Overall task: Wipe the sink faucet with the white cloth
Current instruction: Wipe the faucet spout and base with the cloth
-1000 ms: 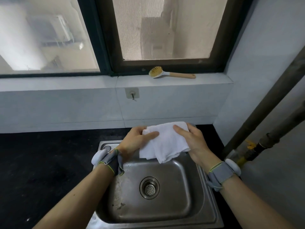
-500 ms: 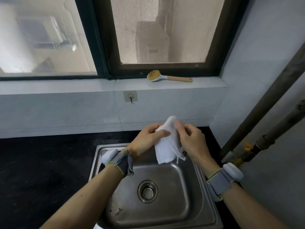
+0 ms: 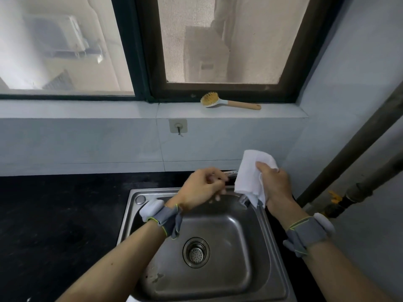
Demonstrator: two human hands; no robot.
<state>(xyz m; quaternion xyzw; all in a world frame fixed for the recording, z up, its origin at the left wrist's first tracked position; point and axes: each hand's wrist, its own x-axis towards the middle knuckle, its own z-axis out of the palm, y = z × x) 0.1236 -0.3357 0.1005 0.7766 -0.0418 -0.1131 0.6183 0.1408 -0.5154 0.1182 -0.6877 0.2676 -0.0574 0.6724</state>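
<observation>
The white cloth [image 3: 250, 177] is bunched in my right hand [image 3: 275, 184] and draped over the chrome faucet [image 3: 231, 172] at the back rim of the steel sink [image 3: 218, 286]. Only a short chrome stretch and the spout tip [image 3: 244, 199] show beside and below the cloth. My left hand [image 3: 202, 188] is just left of the cloth, its fingers curled around the faucet's exposed end. Both wrists wear grey straps.
A dish brush [image 3: 220, 101] with a wooden handle lies on the white windowsill. A wall hook [image 3: 178, 126] sits on the tiles above the sink. Black countertop [image 3: 61, 214] spreads to the left. Two dark pipes [image 3: 349, 153] slant down the right wall.
My left hand has let go of the cloth and curled onto the faucet. My right hand has carried the cloth to the right and over the faucet.
</observation>
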